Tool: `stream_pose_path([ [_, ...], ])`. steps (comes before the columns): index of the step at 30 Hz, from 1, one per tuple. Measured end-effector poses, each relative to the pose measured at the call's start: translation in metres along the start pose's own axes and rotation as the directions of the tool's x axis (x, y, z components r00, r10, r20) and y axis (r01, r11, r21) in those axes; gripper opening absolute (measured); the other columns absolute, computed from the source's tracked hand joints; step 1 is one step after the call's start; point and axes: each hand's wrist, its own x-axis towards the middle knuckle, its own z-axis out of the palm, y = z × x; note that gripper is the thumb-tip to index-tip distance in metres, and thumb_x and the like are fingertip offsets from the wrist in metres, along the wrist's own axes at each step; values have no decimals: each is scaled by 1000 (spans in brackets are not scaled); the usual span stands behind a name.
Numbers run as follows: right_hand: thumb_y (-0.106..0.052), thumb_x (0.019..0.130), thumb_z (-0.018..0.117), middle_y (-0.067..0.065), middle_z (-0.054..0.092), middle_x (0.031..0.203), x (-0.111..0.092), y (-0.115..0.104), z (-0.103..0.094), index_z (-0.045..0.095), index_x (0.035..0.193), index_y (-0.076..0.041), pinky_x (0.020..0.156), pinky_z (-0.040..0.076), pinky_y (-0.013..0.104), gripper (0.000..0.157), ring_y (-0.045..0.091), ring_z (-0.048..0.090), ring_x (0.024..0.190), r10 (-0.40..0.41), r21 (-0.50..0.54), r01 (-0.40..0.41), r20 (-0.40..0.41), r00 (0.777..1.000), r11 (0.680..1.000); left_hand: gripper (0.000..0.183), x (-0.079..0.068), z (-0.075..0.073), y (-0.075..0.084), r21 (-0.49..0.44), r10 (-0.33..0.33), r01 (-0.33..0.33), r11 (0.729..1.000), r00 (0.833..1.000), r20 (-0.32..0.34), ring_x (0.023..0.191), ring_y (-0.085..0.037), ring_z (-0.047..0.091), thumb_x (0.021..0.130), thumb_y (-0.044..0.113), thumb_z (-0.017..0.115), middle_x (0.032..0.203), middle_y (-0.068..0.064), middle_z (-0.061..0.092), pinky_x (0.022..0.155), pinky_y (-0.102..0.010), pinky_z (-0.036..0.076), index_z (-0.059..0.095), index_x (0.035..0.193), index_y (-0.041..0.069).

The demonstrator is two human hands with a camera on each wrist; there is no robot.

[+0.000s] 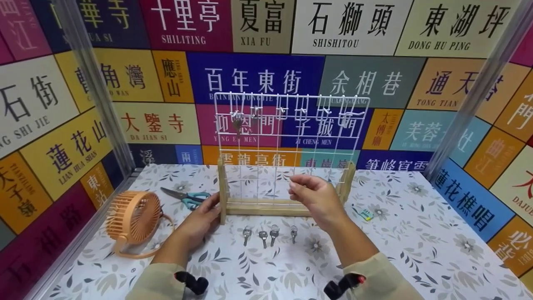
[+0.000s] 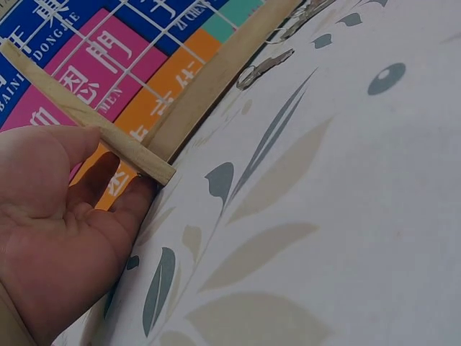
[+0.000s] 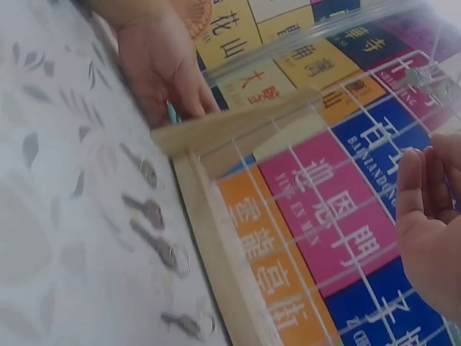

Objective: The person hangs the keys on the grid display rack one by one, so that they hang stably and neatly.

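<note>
A white wire grid rack (image 1: 287, 151) with hooks stands in a wooden frame. My left hand (image 1: 199, 227) holds its left wooden post (image 2: 108, 130) near the base, thumb and fingers on either side. My right hand (image 1: 318, 200) is raised before the grid, fingers loosely bent and thumb close to them; nothing shows between the fingertips (image 3: 412, 162). Several silver keys (image 1: 272, 235) with small rings lie in a row on the table before the rack. A key (image 1: 237, 123) hangs from the leftmost hook. Hanging metal also shows at the rack's top in the right wrist view.
An orange fan (image 1: 133, 216) stands on the left of the flower-patterned table (image 1: 216, 271). Teal-handled scissors (image 1: 187, 196) lie behind my left hand. Right of the rack is a small green-and-white item (image 1: 364, 213). Walls with coloured sign panels enclose the table.
</note>
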Motion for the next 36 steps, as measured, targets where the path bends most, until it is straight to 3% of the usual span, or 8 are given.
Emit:
stream_pose_path([
  [6,-10,98,78,10,75,105,-2,7,-27,76,118,-2,92,66,30,21,23,74,93,27,-40,-27,-13,1000,999,57,2,2,-1,9,6,-6,1000,1000,-4,166,-25,26,113,29,52,179,8,25,136,-47,25,36,167,39],
  [16,-15,98,79,4,75,104,-4,30,-46,76,122,-4,90,66,31,26,19,74,94,110,-118,-108,17,994,987,56,2,5,-1,5,9,-9,1000,1000,0,166,-25,26,114,28,50,179,7,26,136,-48,24,35,167,38],
  [27,-14,94,82,-1,78,104,3,77,-63,73,129,1,82,64,28,39,15,73,90,255,-270,-224,84,963,936,57,1,2,-1,5,9,-9,1000,1000,-9,165,-23,28,114,27,50,178,7,27,136,-47,26,34,167,37],
  [31,-14,93,82,8,78,114,2,90,-66,71,130,0,80,60,28,41,17,71,89,317,-337,-265,108,942,903,56,1,2,-2,6,-5,5,1000,1000,-15,166,-23,28,113,28,52,178,9,27,136,-47,25,36,166,39],
  [36,-16,93,82,14,76,123,2,96,-68,72,130,-2,77,57,28,41,17,70,88,316,-384,-254,106,943,888,56,1,2,-1,-7,-6,6,1000,1000,-17,166,-23,28,113,28,52,178,9,27,136,-48,24,37,166,39],
])
